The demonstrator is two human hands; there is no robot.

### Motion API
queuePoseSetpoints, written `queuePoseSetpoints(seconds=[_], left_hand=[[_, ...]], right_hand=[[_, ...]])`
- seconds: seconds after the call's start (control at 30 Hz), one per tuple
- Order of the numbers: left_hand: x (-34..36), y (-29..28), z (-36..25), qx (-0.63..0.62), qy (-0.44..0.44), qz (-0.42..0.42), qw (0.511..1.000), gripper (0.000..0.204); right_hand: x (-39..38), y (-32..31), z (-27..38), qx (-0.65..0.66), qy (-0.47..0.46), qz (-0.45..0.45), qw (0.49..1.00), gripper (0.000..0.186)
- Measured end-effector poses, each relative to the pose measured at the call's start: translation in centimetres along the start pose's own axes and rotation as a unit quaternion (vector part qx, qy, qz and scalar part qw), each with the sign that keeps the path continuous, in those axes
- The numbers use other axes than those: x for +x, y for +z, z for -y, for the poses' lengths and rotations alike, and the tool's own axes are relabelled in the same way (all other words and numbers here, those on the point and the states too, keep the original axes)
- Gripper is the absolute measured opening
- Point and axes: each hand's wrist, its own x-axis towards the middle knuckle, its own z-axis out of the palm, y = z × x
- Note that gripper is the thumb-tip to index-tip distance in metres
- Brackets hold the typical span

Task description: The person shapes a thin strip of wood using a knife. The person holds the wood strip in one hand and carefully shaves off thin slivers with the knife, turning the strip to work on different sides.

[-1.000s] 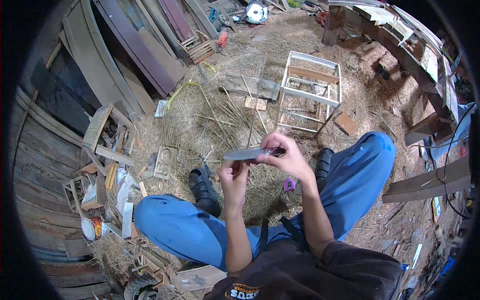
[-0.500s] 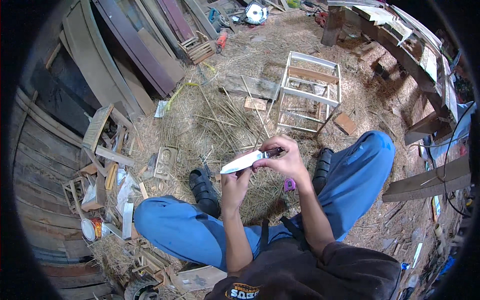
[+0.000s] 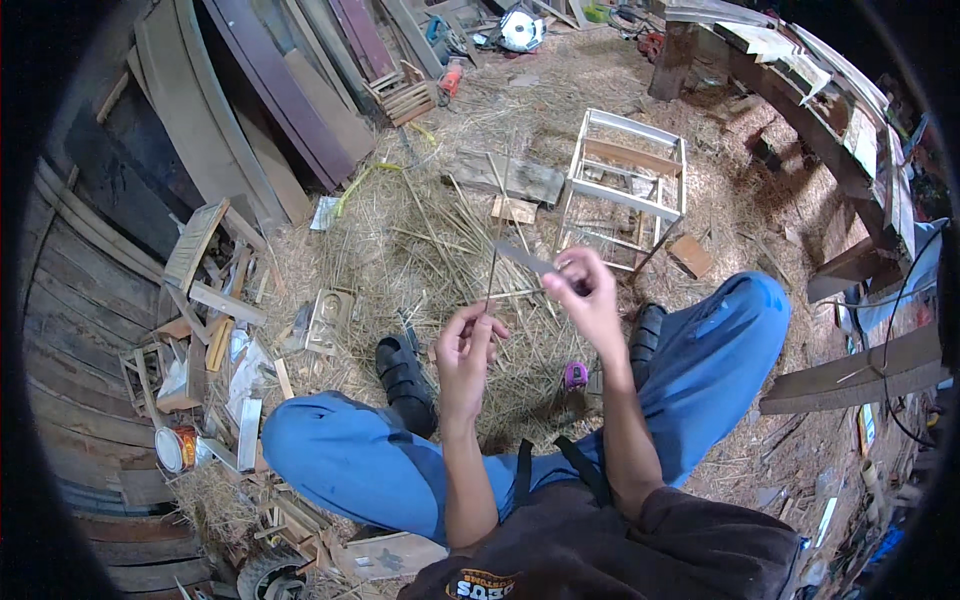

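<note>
Above the straw (image 3: 365,265), the left hand (image 3: 463,358) is pinching a thin stick (image 3: 490,285); the right hand (image 3: 592,300) is clasping a knife (image 3: 525,259), blade tip beside it — orange-and-white lettering (image 3: 482,584) is marking the dark shirt (image 3: 610,550).

shirt (image 3: 600,550): very dark brown, short-sleeved, printed emblem (image 3: 483,583) in orange and white on the front | trousers (image 3: 350,455): long, blue, loose, blotchy at the right knee | straps (image 3: 583,467): two, black, flat, at the waist | footwear (image 3: 406,388): dark, broad bands across the top
</note>
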Motion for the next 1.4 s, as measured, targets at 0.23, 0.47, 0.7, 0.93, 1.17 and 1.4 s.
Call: queuePoseSetpoints(seconds=[0.23,0.47,0.7,0.93,1.17,1.4], left_hand=[[0.1,0.4,-0.5,-0.056,0.001,-0.042,0.998,0.018],[-0.1,0.4,1.4,-0.011,-0.014,-0.043,0.999,0.029],[-0.2,0.4,1.1,0.060,0.000,0.009,0.998,0.032],[-0.1,1.1,1.1,0.096,-0.004,0.018,0.995,0.023],[0.3,0.7,1.5,0.088,-0.004,0.021,0.996,0.021],[-0.7,0.6,-1.8,0.031,0.023,0.003,0.999,0.023]], right_hand=[[-0.7,2.1,2.3,0.064,0.034,0.092,0.993,0.022],[-1.4,2.3,3.0,-0.013,0.029,0.178,0.984,0.032],[-1.4,1.2,2.0,-0.018,0.044,0.139,0.989,0.039],[-1.3,0.2,1.1,-0.089,0.020,0.090,0.992,0.040],[-1.2,0.4,-0.6,-0.079,-0.015,0.061,0.995,0.040],[1.0,-5.8,-2.6,-0.111,-0.038,-0.198,0.973,0.031]])
